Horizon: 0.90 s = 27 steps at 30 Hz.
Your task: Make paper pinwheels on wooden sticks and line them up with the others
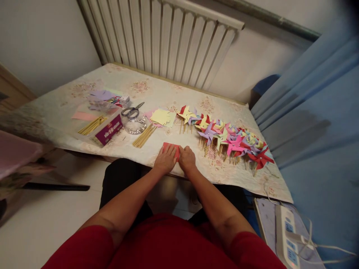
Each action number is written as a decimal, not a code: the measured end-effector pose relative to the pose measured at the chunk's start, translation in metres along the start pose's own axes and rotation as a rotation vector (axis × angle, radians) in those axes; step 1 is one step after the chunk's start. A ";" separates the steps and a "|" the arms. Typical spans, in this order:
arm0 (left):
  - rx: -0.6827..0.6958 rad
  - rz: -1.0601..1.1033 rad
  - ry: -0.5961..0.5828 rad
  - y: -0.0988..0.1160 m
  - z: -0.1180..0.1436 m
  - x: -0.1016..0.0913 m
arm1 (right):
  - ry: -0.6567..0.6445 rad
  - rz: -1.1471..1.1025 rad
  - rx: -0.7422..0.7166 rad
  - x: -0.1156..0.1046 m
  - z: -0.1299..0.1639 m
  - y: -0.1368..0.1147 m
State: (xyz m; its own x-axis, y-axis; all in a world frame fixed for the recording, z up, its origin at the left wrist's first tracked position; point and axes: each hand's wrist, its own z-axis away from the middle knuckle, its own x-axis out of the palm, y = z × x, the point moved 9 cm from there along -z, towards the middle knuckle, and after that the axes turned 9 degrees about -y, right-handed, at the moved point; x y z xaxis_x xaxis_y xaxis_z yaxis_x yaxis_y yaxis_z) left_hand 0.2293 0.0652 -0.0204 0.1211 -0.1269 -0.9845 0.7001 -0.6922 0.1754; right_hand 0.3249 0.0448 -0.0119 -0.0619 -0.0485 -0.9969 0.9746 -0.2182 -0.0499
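Note:
A piece of red paper (pixel 170 144) lies at the front edge of the table, in front of my body. Across it my left hand (pixel 165 160) rests flat with its fingers stretched out. My right hand (pixel 187 158) has its fingers curled at the paper's right edge, and the fingertips are partly hidden. Left of my hands is a bundle of thin wooden sticks (pixel 143 136). Behind the sticks sit a round clear container of shiny pins (pixel 135 126), grey scissors (pixel 132 111) and a stack of yellow and pink paper (pixel 162 117).
Many colourful paper pinwheels on sticks (pixel 221 136) stand close together at the right. A purple and white box (pixel 108 130) with more sticks stands at the left. A power strip (pixel 288 235) with cables is at the lower right. A radiator (pixel 168 41) is behind the table.

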 end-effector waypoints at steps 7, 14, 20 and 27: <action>0.014 -0.019 0.016 0.001 0.001 -0.001 | 0.053 -0.033 0.085 0.000 -0.003 0.006; 0.012 -0.011 0.023 -0.001 0.000 0.002 | 0.139 -0.110 0.090 0.000 0.003 0.013; 0.012 -0.008 0.018 -0.002 -0.002 0.005 | 0.060 -0.035 -0.060 -0.002 0.004 -0.004; 0.006 0.014 -0.001 -0.002 -0.002 0.003 | 0.033 -0.018 0.004 -0.002 0.002 -0.003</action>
State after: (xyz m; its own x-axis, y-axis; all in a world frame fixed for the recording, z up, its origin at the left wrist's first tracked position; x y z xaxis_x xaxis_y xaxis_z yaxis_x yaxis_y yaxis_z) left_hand 0.2297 0.0671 -0.0242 0.1299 -0.1376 -0.9819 0.6939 -0.6948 0.1891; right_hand 0.3213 0.0438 -0.0098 -0.0718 -0.0122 -0.9973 0.9726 -0.2227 -0.0673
